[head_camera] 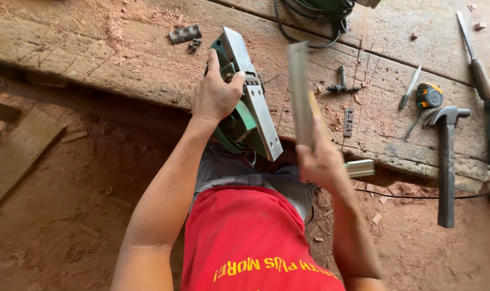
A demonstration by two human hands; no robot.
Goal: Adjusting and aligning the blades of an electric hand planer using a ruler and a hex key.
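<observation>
My left hand point(215, 94) grips a green electric planer point(251, 110) tipped on its side at the near edge of a rough wooden workbench point(121, 59), its grey metal sole facing right. My right hand point(321, 161) holds a long flat metal strip point(300, 91), blurred, that points up and away over the bench just right of the planer. A short pale metal bar point(360, 168) lies at the bench edge beside my right hand.
On the bench to the right lie a claw hammer point(446, 161), a yellow tape measure point(429, 96), a chisel point(474, 51), a small metal key point(342, 81) and a small metal plate point(348, 122). A metal plate with screws point(184, 34) lies near the planer. Black cable point(309, 16) coils at the back. Sawdust and wood offcuts point(18, 153) cover the dirt floor.
</observation>
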